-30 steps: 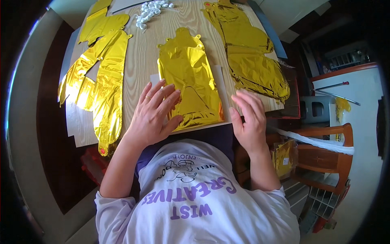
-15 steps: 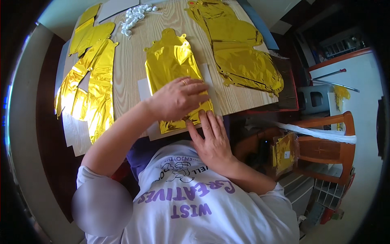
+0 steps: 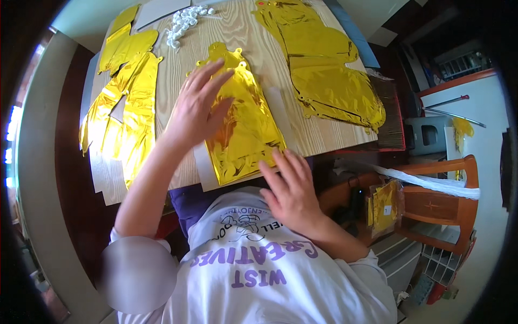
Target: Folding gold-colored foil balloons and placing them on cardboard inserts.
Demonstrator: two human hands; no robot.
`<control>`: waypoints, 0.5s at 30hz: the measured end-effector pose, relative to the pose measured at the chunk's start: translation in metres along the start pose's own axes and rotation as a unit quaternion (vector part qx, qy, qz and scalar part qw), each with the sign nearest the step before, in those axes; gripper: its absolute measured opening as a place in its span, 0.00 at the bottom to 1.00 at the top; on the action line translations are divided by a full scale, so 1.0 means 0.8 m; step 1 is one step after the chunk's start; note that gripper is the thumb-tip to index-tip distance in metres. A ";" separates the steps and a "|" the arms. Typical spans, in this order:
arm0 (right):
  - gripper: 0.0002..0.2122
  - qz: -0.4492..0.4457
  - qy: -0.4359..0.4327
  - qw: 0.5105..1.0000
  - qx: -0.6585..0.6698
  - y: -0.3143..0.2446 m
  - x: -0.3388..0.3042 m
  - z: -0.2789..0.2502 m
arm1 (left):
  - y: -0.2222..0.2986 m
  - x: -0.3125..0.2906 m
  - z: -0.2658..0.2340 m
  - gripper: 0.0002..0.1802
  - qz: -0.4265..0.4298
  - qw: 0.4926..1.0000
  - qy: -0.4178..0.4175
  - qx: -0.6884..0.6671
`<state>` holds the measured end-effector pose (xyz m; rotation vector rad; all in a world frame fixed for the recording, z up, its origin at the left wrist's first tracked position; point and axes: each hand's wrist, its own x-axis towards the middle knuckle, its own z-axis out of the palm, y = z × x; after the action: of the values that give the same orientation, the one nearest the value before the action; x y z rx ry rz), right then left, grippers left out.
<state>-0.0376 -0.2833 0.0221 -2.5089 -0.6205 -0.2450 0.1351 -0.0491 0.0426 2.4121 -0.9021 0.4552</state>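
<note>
A folded gold foil balloon [image 3: 251,127] with small tabs at its far end lies on a pale sheet of card [image 3: 204,168] at the table's near edge. Over its far left side is my left hand [image 3: 195,110], fingers spread and nothing held; whether the fingertips touch the foil I cannot tell. My right hand [image 3: 292,190] is at the foil's near right corner, its fingers stretched out and apart, with no grip on anything.
On the wooden table [image 3: 183,65], gold foil balloons [image 3: 139,92] lie to the left and a stack of gold foil balloons [image 3: 324,70] to the right. White ribbon coils [image 3: 186,24] sit at the back. A wooden chair [image 3: 431,208] stands to the right.
My left hand has moved from the foil's near middle to its far left side, fingers opening out. My right hand has shifted slightly back toward me, uncovering the near right corner.
</note>
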 end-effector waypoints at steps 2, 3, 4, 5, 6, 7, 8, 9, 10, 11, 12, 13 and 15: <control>0.23 0.038 0.085 0.992 0.082 0.004 0.004 -0.013 | 0.043 -0.054 -0.021 0.32 -0.053 0.998 -0.015 -0.034; 0.18 0.064 0.096 0.988 0.105 0.010 0.005 -0.022 | 0.065 -0.078 -0.032 0.32 -0.072 0.997 -0.026 -0.029; 0.14 0.093 0.108 0.982 0.126 0.017 0.006 -0.032 | 0.079 -0.103 -0.032 0.33 -0.123 0.990 -0.028 -0.064; 0.08 0.193 0.077 0.962 0.176 0.015 0.013 -0.048 | 0.090 -0.125 -0.030 0.33 -0.136 0.988 -0.025 -0.062; 0.08 0.227 0.051 0.949 0.211 0.024 0.019 -0.055 | 0.096 -0.140 -0.027 0.33 -0.150 0.987 -0.021 -0.060; 0.08 0.268 -0.014 0.934 0.236 0.035 0.022 -0.058 | 0.095 -0.146 -0.025 0.33 -0.134 0.990 -0.029 -0.041; 0.09 0.308 -0.079 0.912 0.259 0.044 0.025 -0.062 | 0.095 -0.152 -0.024 0.33 -0.118 0.992 -0.037 -0.024; 0.10 0.357 -0.139 0.877 0.290 0.047 0.037 -0.067 | 0.095 -0.158 -0.024 0.33 -0.103 0.994 -0.043 -0.004; 0.12 0.382 -0.186 0.853 0.303 0.051 0.044 -0.071 | 0.092 -0.161 -0.023 0.32 -0.093 0.994 -0.049 -0.007; 0.14 0.396 -0.211 0.838 0.311 0.054 0.053 -0.074 | 0.087 -0.160 -0.023 0.32 -0.083 0.995 -0.052 -0.009; 0.15 0.410 -0.235 0.821 0.320 0.056 0.061 -0.078 | 0.083 -0.160 -0.023 0.31 -0.071 0.996 -0.055 -0.011; 0.16 0.427 -0.253 0.798 0.342 0.060 0.065 -0.079 | 0.082 -0.160 -0.021 0.30 -0.073 0.996 -0.051 -0.016; 0.18 0.454 -0.289 0.748 0.388 0.067 0.075 -0.076 | 0.079 -0.162 -0.019 0.29 -0.072 0.996 -0.037 -0.025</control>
<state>0.0383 -0.3338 0.0659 -1.7202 0.3259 0.9818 -0.0035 -0.0152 0.0158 2.4416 -0.7545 0.2882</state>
